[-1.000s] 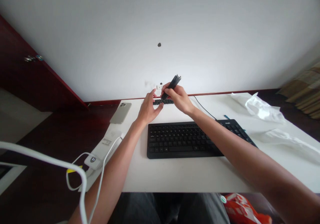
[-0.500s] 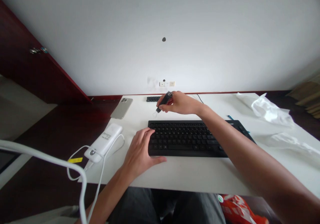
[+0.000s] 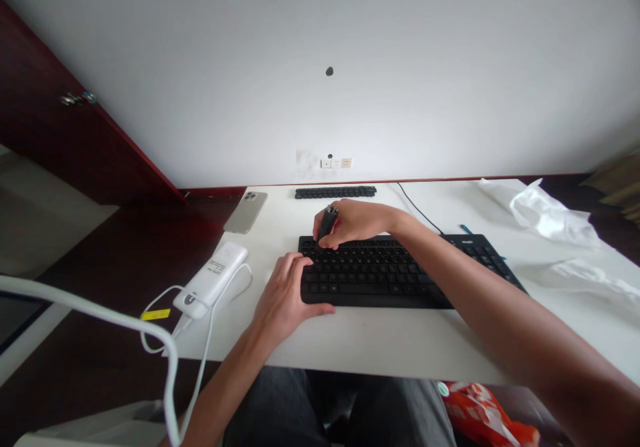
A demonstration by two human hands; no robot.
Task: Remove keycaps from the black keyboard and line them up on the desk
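A black keyboard point(image 3: 370, 288) lies on the white table, its left end held by my left hand point(image 3: 284, 298). The thumb stretches along its front edge while the fingers rest on the left-side keys. My right hand point(image 3: 350, 224) is closed around the black handle of a keycap puller point(image 3: 329, 219), which points down at the upper-left keys. The puller's wire tip is hidden among the keys, so I cannot tell whether it has hooked one. Behind the keyboard, loose black keycaps point(image 3: 335, 192) stand lined up in rows.
A phone point(image 3: 245, 212) and a white power bank point(image 3: 213, 279) with a white cable point(image 3: 207, 340) lie on the left. Crumpled white plastic bags point(image 3: 545, 210) sit on the right. A blue-green stick point(image 3: 466, 228) lies behind the keyboard, whose black cord point(image 3: 420, 208) runs back.
My right hand has lowered the keycap puller from above the keyboard's back edge down onto the upper-left keys. My left hand has stayed on the keyboard. The view has shifted slightly.
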